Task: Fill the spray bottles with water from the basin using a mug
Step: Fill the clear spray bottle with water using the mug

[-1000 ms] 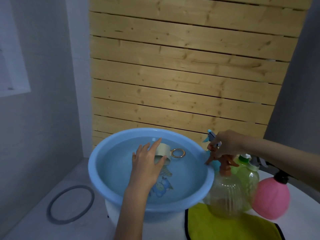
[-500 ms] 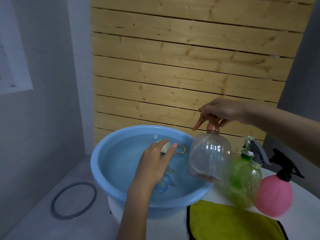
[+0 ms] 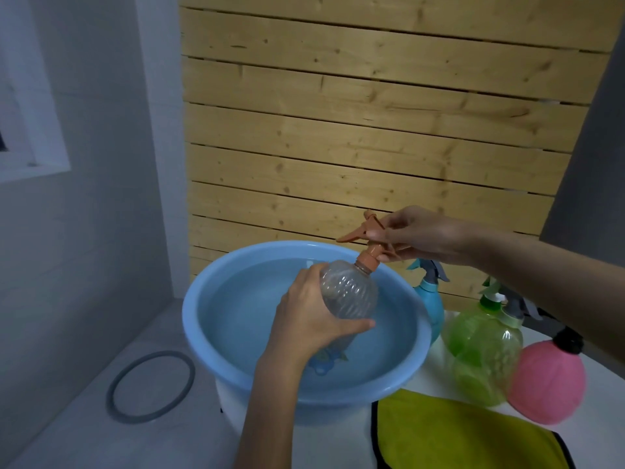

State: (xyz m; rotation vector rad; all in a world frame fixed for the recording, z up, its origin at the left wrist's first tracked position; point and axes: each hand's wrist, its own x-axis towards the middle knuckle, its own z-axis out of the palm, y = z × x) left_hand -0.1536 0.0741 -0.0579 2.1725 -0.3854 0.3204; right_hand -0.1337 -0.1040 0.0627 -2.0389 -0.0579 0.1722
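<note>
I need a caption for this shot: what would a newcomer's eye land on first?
First, the clear spray bottle, held tilted over the big blue basin of water: the left hand grips its body and the right hand pinches its orange spray head. Next, the bright green bottle and pink bottle standing right of the basin, with a yellow cloth in front.

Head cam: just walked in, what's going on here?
A person holds a clear spray bottle tilted over the blue basin of water. The left hand grips the bottle's body and the right hand pinches its orange spray head, which is not yet off the neck. Blue, green and pink spray bottles stand to the right of the basin, behind a yellow cloth. No mug is in view.
</note>
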